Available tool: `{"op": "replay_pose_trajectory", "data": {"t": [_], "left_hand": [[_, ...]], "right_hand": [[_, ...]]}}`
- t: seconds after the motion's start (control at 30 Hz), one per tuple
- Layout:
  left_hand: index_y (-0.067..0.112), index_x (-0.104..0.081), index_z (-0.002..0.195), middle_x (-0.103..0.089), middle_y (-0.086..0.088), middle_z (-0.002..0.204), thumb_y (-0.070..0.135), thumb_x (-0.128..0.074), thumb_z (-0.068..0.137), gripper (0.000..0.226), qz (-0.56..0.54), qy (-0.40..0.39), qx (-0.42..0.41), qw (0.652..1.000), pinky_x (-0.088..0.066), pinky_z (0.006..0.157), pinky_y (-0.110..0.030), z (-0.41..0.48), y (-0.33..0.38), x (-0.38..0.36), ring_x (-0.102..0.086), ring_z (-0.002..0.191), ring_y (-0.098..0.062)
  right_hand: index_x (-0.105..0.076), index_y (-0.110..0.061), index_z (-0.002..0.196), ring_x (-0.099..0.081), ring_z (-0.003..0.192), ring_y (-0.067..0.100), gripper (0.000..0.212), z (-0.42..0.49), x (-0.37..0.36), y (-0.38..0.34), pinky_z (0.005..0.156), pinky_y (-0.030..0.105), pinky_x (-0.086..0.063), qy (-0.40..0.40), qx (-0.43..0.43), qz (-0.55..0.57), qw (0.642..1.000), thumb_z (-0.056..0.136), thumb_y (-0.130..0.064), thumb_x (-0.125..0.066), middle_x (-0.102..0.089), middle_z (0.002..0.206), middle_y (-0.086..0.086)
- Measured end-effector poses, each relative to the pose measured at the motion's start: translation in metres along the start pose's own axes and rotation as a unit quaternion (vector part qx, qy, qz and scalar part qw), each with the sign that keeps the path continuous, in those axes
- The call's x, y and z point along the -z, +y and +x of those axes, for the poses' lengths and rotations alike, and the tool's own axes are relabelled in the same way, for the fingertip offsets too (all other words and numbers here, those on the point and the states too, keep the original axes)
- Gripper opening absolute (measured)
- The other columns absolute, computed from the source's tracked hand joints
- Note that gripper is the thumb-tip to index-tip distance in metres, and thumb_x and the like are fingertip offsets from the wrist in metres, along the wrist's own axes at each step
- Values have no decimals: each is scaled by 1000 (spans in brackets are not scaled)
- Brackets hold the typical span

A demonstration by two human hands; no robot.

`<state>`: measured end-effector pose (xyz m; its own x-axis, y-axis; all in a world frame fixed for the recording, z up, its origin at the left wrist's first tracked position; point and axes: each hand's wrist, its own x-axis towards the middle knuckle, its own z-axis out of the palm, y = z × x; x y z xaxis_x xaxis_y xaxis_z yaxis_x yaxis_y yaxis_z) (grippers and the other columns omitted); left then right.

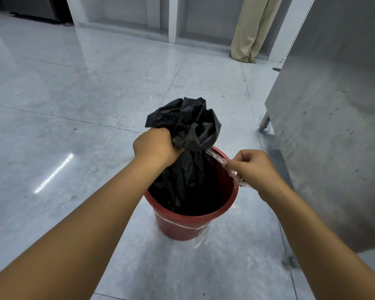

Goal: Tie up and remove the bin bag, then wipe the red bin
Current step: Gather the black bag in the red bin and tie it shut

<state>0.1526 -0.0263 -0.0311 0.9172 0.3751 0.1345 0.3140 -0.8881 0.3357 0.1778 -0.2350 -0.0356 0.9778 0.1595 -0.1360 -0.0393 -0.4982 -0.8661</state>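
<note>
A black bin bag stands in the red bin on the tiled floor, its top gathered into a bunch above the rim. My left hand is closed around the bag's neck from the left. My right hand pinches a clear plastic strip that runs taut from the bag's neck toward the right, over the bin's rim. The bag's lower part is hidden inside the bin.
A stainless steel cabinet on a metal leg stands close on the right. Beige curtains hang at the back wall by white frames. Glossy floor tiles stretch to the left and front.
</note>
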Motion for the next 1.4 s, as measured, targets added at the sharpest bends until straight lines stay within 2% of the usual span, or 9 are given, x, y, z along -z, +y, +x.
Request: {"op": "replay_pose_trajectory", "data": {"t": [0.2, 0.4, 0.5, 0.63, 0.83, 0.93, 1.1, 1.2, 1.4], "left_hand": [[12, -58, 80, -53, -4, 75, 64, -47, 81, 53, 32, -59, 42, 997, -37, 58, -30, 0, 6, 1, -50, 71, -26], [3, -56, 90, -61, -14, 56, 54, -48, 88, 52, -280, -255, 157, 912, -51, 35, -25, -7, 16, 1, -58, 33, -19], [7, -54, 91, -63, -13, 61, 49, -48, 90, 43, -336, -269, 173, 886, -52, 36, -26, -8, 14, -1, -62, 42, -22], [7, -54, 92, -64, -15, 67, 52, -47, 90, 45, -368, -310, 202, 853, -54, 46, -29, -9, 13, -2, -63, 51, -25], [5, -63, 94, -67, -11, 79, 23, -61, 88, 19, -400, -415, 155, 802, -60, 60, -34, -4, 5, 6, -68, 62, -22], [1, -66, 85, -70, -8, 78, 3, -61, 84, 5, -424, -425, 139, 787, -60, 63, -33, -5, 1, 6, -69, 68, -21], [2, -64, 77, -70, -9, 64, 4, -59, 87, 11, -442, -418, 170, 775, -57, 67, -35, -6, 2, 4, -67, 64, -21], [1, -64, 91, -71, -9, 65, 8, -55, 90, 12, -468, -434, 198, 743, -60, 61, -27, -6, -4, 4, -69, 63, -18], [8, -66, 69, -65, 3, 45, 10, -70, 79, 11, -381, -398, 216, 806, -45, 34, -13, 1, -11, 6, -53, 31, -1]], "right_hand": [[-64, -5, 69, -51, 41, 12, 18, -26, -16, -10, 41, 21, -43, -90, -56, 54, 993, 78, -18, -73, -60, 56, 7], [-71, -14, 83, -60, 85, 21, 11, -36, -47, -15, 69, 32, -49, -237, -199, 275, 910, 79, -24, -70, -67, 86, 3], [-72, -16, 86, -63, 97, 25, 13, -36, -57, -15, 77, 35, -52, -216, -171, 264, 924, 79, -26, -71, -71, 91, 4], [-74, -15, 85, -69, 92, 24, 15, -37, -64, -16, 85, 37, -54, -160, -105, 178, 965, 75, -26, -75, -76, 89, 3], [-66, -12, 85, -70, 64, 10, 14, -40, -72, -20, 56, 23, -54, -132, -72, 139, 979, 83, -25, -69, -74, 85, 2], [-65, -10, 102, -69, 70, 18, 25, -39, -71, -21, 70, 37, -57, -159, -86, 162, 970, 83, -26, -69, -72, 82, 2], [-63, 1, 104, -63, 53, 9, 20, -40, -60, -25, 57, 26, -59, -220, -113, 264, 932, 85, 1, -63, -71, 67, 1], [-69, -14, 98, -56, 46, 10, 18, -41, -47, -28, 50, 26, -56, -203, -44, 86, 974, 84, -3, -65, -66, 71, 13], [-66, 2, 80, -58, 43, 12, 4, -34, -28, -35, 48, 27, -56, -123, 3, 46, 991, 78, -1, -68, -65, 62, 14]]}}
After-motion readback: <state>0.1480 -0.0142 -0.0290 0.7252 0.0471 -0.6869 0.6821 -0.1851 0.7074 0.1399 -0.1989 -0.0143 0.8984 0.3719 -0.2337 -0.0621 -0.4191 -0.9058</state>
